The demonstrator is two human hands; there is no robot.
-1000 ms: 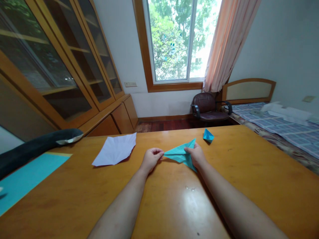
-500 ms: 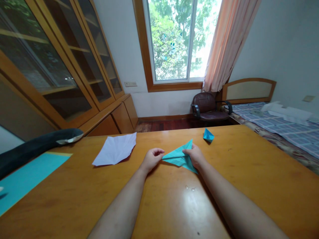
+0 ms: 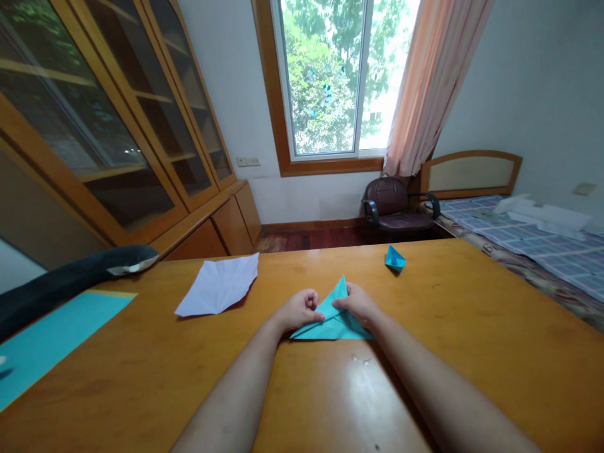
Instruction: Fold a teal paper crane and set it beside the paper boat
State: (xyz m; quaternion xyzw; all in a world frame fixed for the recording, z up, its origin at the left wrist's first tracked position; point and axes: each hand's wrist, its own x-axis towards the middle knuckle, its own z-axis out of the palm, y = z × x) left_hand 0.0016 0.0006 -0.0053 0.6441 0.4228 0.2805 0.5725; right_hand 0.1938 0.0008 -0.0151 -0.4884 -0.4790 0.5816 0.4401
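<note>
A turquoise sheet of folded paper [image 3: 336,327], roughly triangular with one peak pointing away from me, is between my hands at the middle of the table. My left hand [image 3: 301,313] has its fingers curled and its thumb laid along a crease on the paper's left part. On the other side, my right hand [image 3: 359,304] grips the paper near its peak, thumb on top and fingers behind, partly hidden. Beyond my right hand stands a small blue folded paper piece [image 3: 394,258].
A creased white paper [image 3: 219,285] lies at the table's back left. At the far left are a turquoise sheet [image 3: 61,333] with a yellow edge and a dark long cushion-like object [image 3: 80,267]. Past the wooden table [image 3: 472,327] stand a brown armchair [image 3: 389,201] and a bed.
The turquoise paper has turned and come nearer to me, its long edge now facing me. My left hand has moved from the paper's left tip onto its crease; my right hand has shifted slightly left.
</note>
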